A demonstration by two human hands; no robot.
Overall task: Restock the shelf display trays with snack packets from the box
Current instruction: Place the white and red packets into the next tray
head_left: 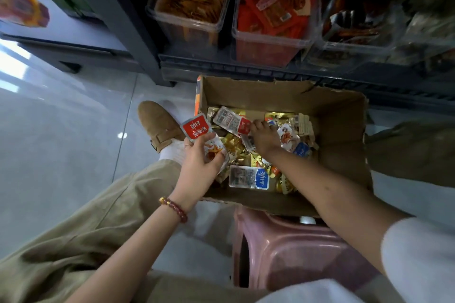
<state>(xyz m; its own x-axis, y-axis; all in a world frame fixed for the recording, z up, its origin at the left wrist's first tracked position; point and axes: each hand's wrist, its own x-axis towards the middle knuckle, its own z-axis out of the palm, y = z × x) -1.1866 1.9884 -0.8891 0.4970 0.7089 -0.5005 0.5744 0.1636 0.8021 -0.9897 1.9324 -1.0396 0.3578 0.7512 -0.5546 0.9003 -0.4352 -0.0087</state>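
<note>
Left hand (197, 158) grips packet (197, 129); box (339, 115) — open

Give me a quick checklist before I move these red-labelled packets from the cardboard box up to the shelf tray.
1. Left hand grips a red-labelled clear packet: ok.
2. Right hand pinching the second red-labelled packet in the brown cardboard box: cannot tell, fingertips are at its red end.
3. Room in the clear plastic tray of red packets: cannot tell.
4. Packets match that tray's stock: cannot tell, too blurred.
5. Path from box to tray unobstructed: ok.
</note>
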